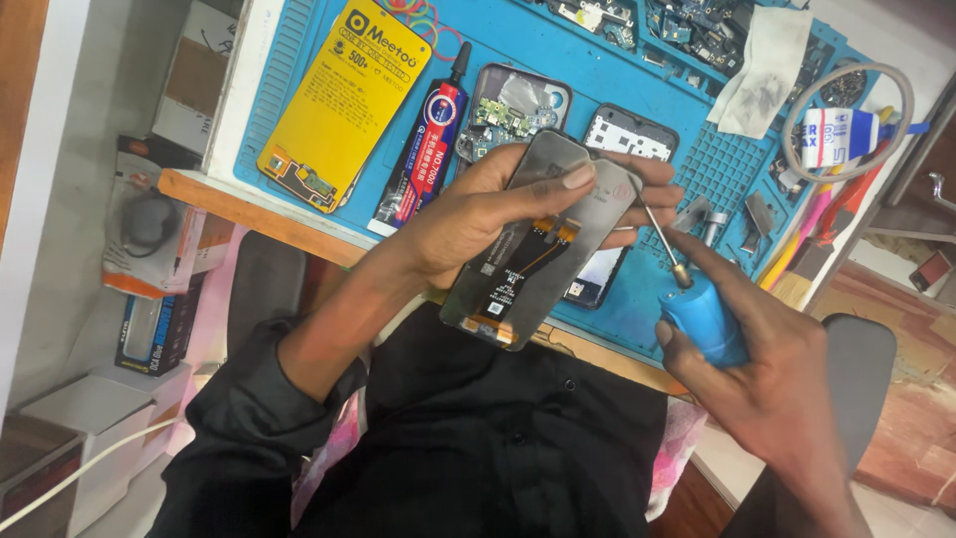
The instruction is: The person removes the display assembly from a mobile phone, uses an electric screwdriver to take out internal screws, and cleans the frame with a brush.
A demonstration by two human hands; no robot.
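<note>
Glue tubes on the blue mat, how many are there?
2: a black and red glue tube beside the yellow pack, and a white tube at the right edge. Others may be hidden.

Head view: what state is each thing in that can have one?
Phone screen panel: held tilted in the left hand, back side up, orange flex cable exposed.
Blue bottle: gripped in the right hand, needle tip at the panel's edge.
Glue tube: lying capped on the mat.
Phone frame: opened, circuit boards exposed.

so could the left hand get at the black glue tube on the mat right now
Probably not as it stands: the left hand is full, gripping the phone screen panel. The black glue tube lies uncovered just beyond it, so the path itself is free.
</note>
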